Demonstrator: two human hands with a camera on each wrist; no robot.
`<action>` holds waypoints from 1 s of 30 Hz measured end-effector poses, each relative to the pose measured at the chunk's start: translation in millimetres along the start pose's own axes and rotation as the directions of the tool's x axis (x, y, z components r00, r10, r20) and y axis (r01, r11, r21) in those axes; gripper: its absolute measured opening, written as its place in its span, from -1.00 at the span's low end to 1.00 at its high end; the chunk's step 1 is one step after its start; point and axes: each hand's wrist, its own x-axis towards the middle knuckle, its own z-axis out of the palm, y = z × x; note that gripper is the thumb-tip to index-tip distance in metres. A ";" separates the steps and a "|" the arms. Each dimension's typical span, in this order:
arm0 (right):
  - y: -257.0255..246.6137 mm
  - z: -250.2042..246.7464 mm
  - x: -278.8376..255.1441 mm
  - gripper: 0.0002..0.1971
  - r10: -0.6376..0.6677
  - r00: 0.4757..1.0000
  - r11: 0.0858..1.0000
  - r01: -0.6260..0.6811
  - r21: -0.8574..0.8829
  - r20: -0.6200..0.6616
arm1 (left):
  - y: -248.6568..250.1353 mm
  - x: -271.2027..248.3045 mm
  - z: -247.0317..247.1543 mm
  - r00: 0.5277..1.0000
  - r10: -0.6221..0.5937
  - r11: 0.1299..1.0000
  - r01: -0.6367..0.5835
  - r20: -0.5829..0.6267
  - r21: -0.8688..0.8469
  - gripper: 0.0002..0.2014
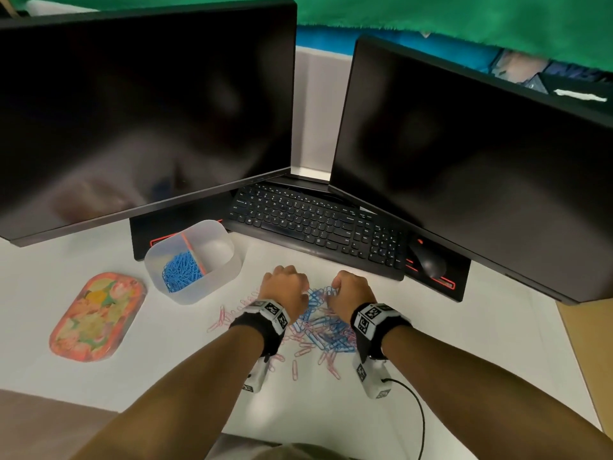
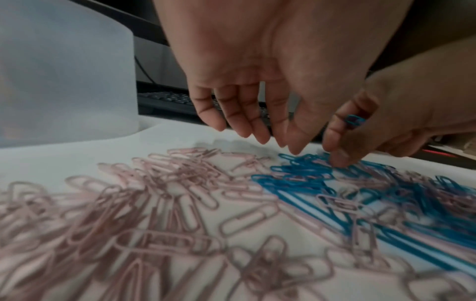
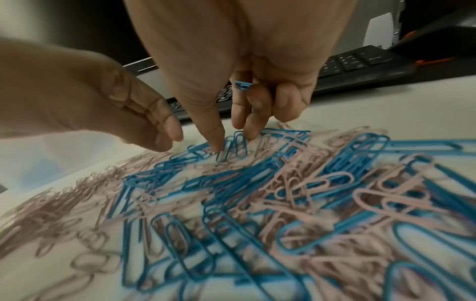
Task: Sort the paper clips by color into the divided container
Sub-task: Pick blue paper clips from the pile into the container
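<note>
A mixed pile of blue and pink paper clips [image 1: 318, 323] lies on the white desk between my hands. My left hand [image 1: 285, 287] hovers over its left part, mostly pink clips [image 2: 154, 193], with fingers [image 2: 239, 114] hanging relaxed and holding nothing. My right hand [image 3: 231, 138] pinches down with thumb and fingers on a blue clip [image 3: 234, 146] at the pile's far edge. Its curled fingers hold a few more blue clips [image 3: 242, 85]. The translucent divided container [image 1: 215, 287] stands to the left. Its left compartment holds blue clips [image 1: 180, 270], and no clips show in the right one.
A black keyboard [image 1: 315, 224] and mouse [image 1: 428, 260] sit just beyond the pile under two dark monitors. A floral tray [image 1: 96, 317] lies left of the container. A black cable [image 1: 418, 410] trails from my right wrist.
</note>
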 end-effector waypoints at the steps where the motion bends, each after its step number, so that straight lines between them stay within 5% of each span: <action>1: -1.9 1.0 0.0 -0.75 0.001 1.000 1.000 -0.001 -0.022 0.005 | 2.9 0.1 1.0 1.000 0.008 1.000 -0.009 0.022 0.026 -0.71; 9: -1.0 0.4 5.4 -0.72 0.056 0.996 0.998 -0.055 -0.016 0.068 | 8.0 3.1 -0.5 0.994 -0.060 0.998 0.057 0.094 0.035 -0.72; 15: 2.4 -0.6 7.4 -0.80 0.057 0.991 0.998 -0.052 -0.043 0.121 | -0.5 3.8 -6.5 0.985 -0.113 0.968 0.138 0.126 -0.211 -0.91; 21: 1.2 -1.6 6.5 -0.82 0.029 0.987 0.998 -0.019 -0.068 0.160 | -11.2 1.7 -7.3 0.986 -0.151 0.864 0.163 0.065 -0.476 -0.74; 26: 6.6 -5.7 6.5 -0.91 -0.035 0.987 0.997 0.023 0.078 0.154 | -22.3 1.8 -5.2 0.972 -0.183 0.683 0.233 0.147 -0.692 -0.64; 30: 14.1 -10.9 10.6 -0.93 -0.031 0.982 0.939 -0.035 0.342 0.186 | -19.3 0.0 -10.2 0.928 -0.214 0.252 0.353 0.304 -0.901 -0.69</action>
